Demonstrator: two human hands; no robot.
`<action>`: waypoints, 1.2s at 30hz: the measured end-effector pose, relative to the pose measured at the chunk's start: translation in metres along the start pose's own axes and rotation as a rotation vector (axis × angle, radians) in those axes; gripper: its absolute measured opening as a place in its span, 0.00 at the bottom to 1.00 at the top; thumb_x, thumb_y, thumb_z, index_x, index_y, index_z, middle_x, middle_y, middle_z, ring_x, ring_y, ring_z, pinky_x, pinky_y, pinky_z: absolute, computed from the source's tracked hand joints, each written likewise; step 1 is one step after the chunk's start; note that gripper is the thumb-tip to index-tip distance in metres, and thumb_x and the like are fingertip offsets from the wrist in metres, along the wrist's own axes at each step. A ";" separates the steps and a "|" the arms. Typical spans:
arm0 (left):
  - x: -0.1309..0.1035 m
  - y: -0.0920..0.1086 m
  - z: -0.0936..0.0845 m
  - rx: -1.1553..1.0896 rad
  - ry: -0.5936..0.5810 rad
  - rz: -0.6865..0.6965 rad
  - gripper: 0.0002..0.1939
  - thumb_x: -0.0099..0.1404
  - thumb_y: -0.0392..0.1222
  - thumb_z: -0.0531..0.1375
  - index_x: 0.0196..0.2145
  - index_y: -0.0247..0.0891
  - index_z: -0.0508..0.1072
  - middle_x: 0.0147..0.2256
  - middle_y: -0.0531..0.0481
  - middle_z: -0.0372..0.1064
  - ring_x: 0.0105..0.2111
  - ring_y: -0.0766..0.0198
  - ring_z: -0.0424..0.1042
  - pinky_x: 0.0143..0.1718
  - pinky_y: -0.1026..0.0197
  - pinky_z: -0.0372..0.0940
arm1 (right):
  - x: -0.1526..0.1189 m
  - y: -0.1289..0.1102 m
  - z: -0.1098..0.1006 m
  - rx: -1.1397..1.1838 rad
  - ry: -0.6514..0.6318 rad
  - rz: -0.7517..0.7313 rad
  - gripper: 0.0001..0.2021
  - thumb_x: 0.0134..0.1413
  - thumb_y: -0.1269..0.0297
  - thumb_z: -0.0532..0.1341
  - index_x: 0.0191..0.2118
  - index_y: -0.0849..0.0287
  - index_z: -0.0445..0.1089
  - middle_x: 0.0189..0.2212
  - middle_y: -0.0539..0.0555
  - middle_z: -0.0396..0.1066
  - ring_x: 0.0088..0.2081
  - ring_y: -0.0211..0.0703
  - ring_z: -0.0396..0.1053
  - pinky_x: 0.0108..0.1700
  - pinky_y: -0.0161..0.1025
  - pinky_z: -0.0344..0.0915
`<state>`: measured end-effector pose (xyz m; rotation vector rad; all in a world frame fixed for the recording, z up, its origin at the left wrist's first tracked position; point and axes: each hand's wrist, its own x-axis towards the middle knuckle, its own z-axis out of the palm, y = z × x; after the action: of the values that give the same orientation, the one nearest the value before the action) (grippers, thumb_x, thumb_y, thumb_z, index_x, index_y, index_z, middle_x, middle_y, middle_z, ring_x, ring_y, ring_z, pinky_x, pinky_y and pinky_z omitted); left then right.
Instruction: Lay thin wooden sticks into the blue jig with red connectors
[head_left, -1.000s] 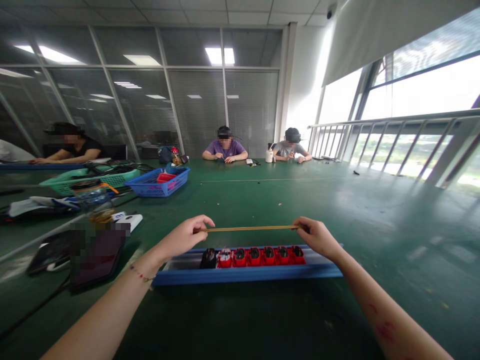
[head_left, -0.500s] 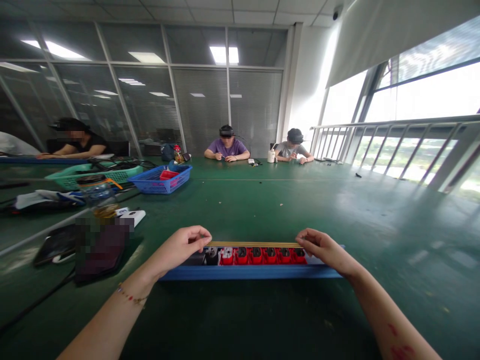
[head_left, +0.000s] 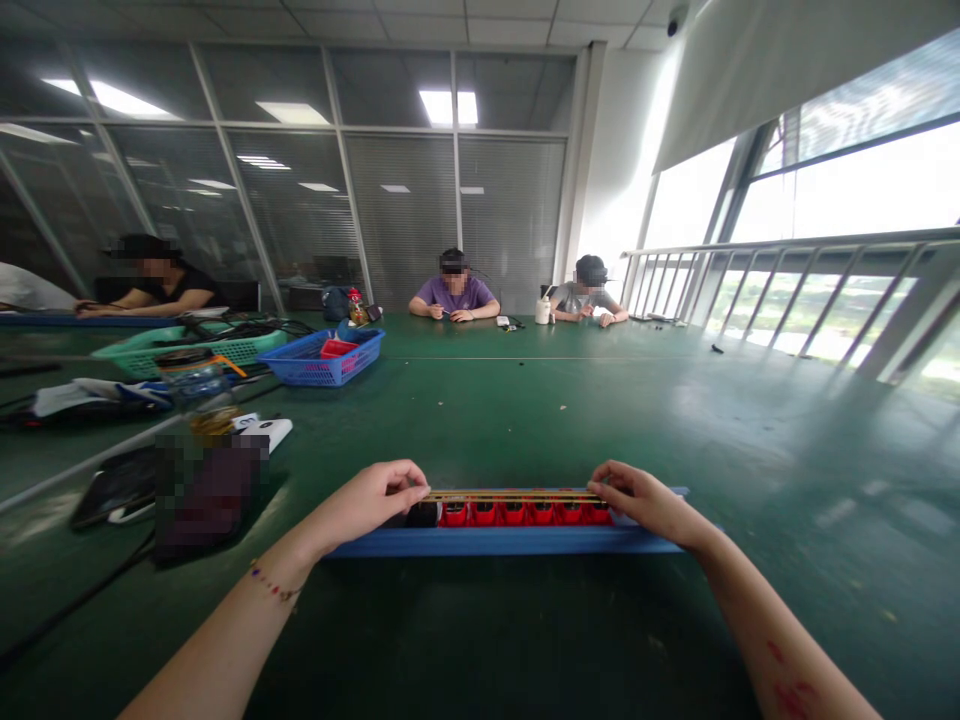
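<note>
A long blue rail [head_left: 510,543] lies crosswise on the green table, with a row of several red blocks [head_left: 514,514] and a black one [head_left: 422,514] at its left end. Thin yellowish strips [head_left: 517,496] stretch above the row and cover part of the block tops. The left end of the strips is pinched between the thumb and fingers of my left hand [head_left: 390,490]. My right hand [head_left: 634,492] pinches their right end, near the last red block.
Left on the table are a blue basket [head_left: 322,365], a green basket [head_left: 135,350], a jar [head_left: 196,385], a phone [head_left: 116,488] and a dark pouch [head_left: 210,495]. People sit at the far side and far left.
The strips have come slightly toward me and now lie over the blocks instead of behind them. My left hand has shifted a little to the right.
</note>
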<state>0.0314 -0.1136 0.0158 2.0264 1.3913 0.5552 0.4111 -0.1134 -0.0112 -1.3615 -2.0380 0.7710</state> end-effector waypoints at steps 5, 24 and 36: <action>0.000 0.001 -0.001 -0.007 -0.006 0.013 0.17 0.58 0.54 0.51 0.34 0.38 0.69 0.26 0.53 0.67 0.27 0.63 0.67 0.29 0.65 0.60 | -0.001 -0.005 -0.002 0.008 -0.012 -0.001 0.19 0.51 0.48 0.51 0.38 0.60 0.65 0.25 0.49 0.66 0.27 0.36 0.63 0.28 0.32 0.59; 0.000 -0.001 0.000 -0.029 -0.007 0.004 0.19 0.57 0.55 0.51 0.35 0.37 0.69 0.25 0.52 0.68 0.27 0.63 0.67 0.29 0.65 0.59 | -0.001 0.009 -0.019 0.327 0.272 0.100 0.14 0.45 0.53 0.60 0.27 0.61 0.67 0.21 0.48 0.65 0.24 0.32 0.60 0.26 0.28 0.58; 0.002 -0.004 0.001 -0.030 0.002 -0.007 0.20 0.56 0.56 0.52 0.35 0.38 0.70 0.25 0.52 0.68 0.25 0.64 0.66 0.25 0.66 0.57 | -0.001 0.068 -0.063 1.010 0.853 0.163 0.12 0.36 0.58 0.66 0.25 0.57 0.65 0.19 0.44 0.65 0.21 0.28 0.64 0.16 0.22 0.55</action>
<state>0.0302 -0.1115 0.0123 1.9969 1.3821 0.5721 0.4985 -0.0836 -0.0181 -0.9627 -0.6878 0.8848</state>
